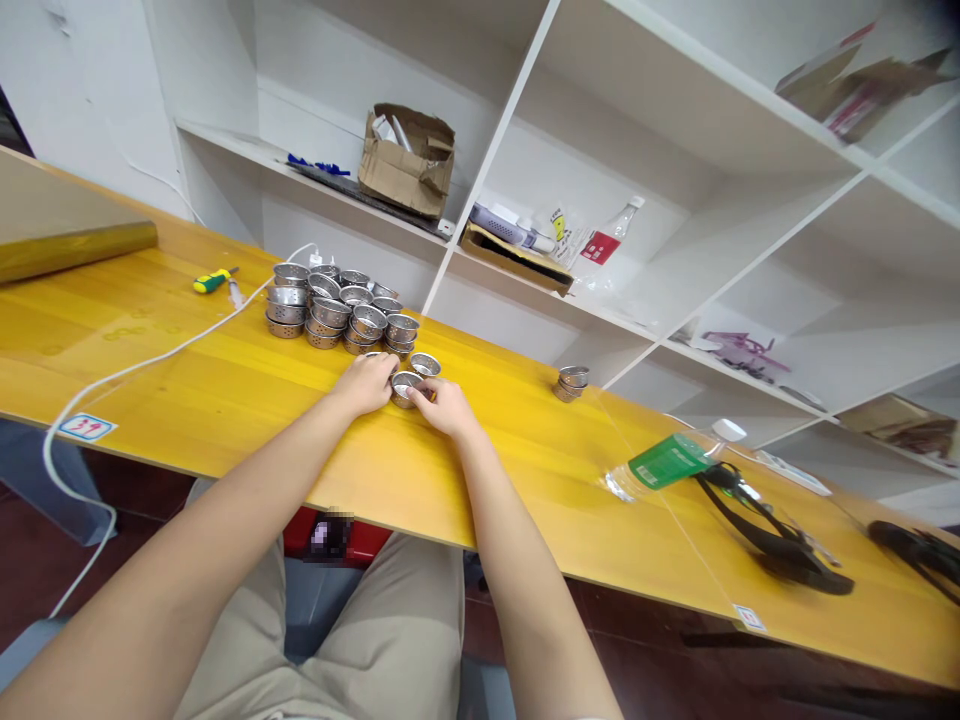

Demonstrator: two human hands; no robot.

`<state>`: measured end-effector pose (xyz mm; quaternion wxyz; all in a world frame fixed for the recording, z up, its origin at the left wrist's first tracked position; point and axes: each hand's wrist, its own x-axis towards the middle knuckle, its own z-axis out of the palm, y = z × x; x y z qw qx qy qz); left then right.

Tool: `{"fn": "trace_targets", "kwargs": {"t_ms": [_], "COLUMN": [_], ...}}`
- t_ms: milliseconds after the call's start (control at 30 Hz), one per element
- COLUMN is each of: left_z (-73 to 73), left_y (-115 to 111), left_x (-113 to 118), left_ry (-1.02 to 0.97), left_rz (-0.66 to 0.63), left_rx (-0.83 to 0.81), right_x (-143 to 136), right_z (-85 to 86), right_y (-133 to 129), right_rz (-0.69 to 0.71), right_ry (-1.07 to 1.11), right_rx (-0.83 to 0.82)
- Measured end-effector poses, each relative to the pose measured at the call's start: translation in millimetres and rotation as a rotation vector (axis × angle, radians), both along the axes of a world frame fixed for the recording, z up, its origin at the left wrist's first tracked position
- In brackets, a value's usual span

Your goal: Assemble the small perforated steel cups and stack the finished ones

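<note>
A small perforated metal cup (405, 389) stands on the table near its front edge, between my two hands. My right hand (448, 406) grips its right side, thumb and fingers closed at the rim. My left hand (367, 383) has its fingers curled against the cup's left side; its fingertips are partly hidden. Just behind sits another perforated cup (425, 365). Several stacks of the same cups (328, 315) stand close together behind my left hand, in rows.
Two stacked cups (571, 383) stand apart to the right. Farther right are a green-labelled bottle (671, 460) and a black strap (780, 545). A white cable (161, 358) crosses the left side, near a screwdriver (213, 281). White shelving (480, 150) rises behind the table.
</note>
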<state>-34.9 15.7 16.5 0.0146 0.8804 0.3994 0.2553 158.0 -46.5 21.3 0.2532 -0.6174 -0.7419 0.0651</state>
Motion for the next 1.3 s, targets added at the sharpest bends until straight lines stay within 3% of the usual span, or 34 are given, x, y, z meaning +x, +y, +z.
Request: {"fn": "trace_targets", "kwargs": {"t_ms": [1300], "left_z": [-3.6], "left_y": [2.5], "left_x": [-0.1], "left_ry": [-0.004], "left_rz": [-0.008], "left_rx": [-0.001], "right_x": [0.2], "right_z": [-1.6], "right_y": [0.6], "right_rz": [-0.001], "right_ry": [-0.004], "right_rx": [-0.006]}}
